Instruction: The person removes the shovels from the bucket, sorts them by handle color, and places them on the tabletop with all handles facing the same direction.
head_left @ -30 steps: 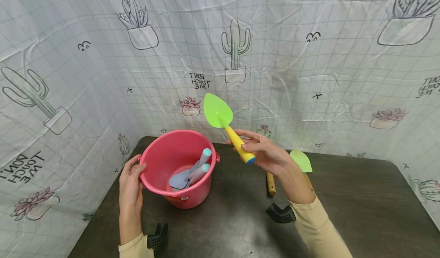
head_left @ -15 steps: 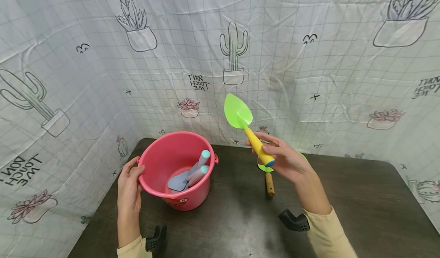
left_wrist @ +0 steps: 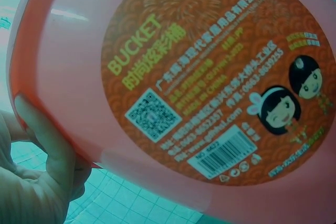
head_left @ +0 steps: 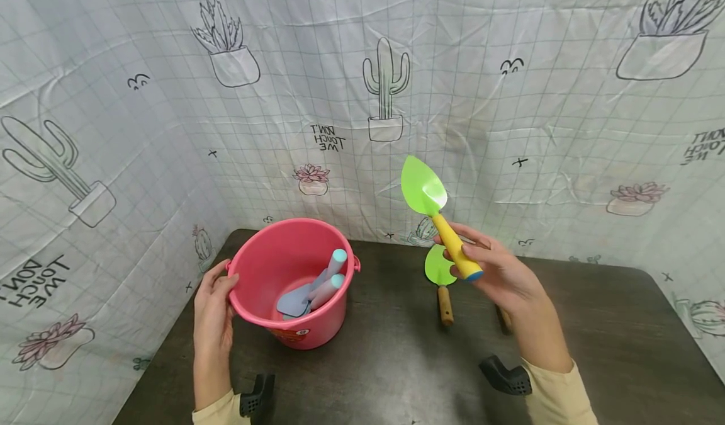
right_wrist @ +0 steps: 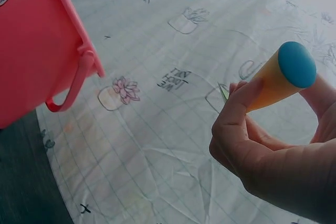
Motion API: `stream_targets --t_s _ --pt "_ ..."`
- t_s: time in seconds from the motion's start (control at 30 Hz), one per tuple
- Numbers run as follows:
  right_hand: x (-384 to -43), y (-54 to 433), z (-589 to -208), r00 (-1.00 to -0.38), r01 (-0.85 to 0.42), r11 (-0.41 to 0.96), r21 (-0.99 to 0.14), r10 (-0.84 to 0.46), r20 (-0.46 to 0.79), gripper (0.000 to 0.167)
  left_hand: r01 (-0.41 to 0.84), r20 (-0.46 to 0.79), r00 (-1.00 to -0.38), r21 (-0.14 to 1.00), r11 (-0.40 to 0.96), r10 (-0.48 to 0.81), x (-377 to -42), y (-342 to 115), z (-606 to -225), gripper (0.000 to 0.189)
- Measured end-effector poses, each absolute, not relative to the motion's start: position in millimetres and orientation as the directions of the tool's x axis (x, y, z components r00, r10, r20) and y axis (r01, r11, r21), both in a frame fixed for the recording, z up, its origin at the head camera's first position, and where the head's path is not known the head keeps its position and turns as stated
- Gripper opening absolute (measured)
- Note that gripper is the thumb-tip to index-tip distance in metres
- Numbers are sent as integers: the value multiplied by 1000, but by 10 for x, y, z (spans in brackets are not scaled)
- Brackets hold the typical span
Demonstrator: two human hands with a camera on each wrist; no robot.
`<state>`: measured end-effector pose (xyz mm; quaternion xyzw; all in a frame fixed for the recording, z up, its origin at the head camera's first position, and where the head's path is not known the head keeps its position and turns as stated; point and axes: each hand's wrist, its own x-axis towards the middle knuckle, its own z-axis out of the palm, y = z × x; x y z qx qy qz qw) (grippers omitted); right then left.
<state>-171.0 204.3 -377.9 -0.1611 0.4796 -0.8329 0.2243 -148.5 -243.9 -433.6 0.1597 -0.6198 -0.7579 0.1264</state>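
Observation:
In the head view my left hand (head_left: 214, 305) grips the rim of a pink bucket (head_left: 317, 330) on its left side. The left wrist view shows a thumb on the bucket's wall, beside a round orange label (left_wrist: 210, 87). Inside the bucket lie grey-blue trowels (head_left: 294, 300) with pale, teal-ended handles. My right hand (head_left: 506, 277) pinches the yellow handle of a green trowel (head_left: 421, 186), raised above the table with its blade tilted up and left. In the right wrist view the handle's blue end (right_wrist: 297, 65) points toward the camera, and the blade is mostly hidden.
A second green trowel (head_left: 445, 305) with a wooden handle lies on the dark table (head_left: 385, 362), below the raised one. Another wooden handle (head_left: 504, 321) shows partly behind my right wrist. A cactus-print cloth (head_left: 464, 97) hangs behind and at the sides.
My right hand has moved right with the green trowel, away from the bucket, uncovering the wooden-handled trowel on the table. My left hand stays on the bucket's rim.

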Motion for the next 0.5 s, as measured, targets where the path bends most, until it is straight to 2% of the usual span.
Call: stream_targets --t_s 0.3,0.5 --pt "-1584 2278 -3884 -858 172 -497 -851 -500 119 40 -9 -92 -918 977 -212 -387 -1487 -2427 -4338 45" --pt "-1564 2366 -3963 -857 153 -484 -862 -499 128 42 -9 -92 -914 978 -208 -395 -1483 -2427 -4331 46"
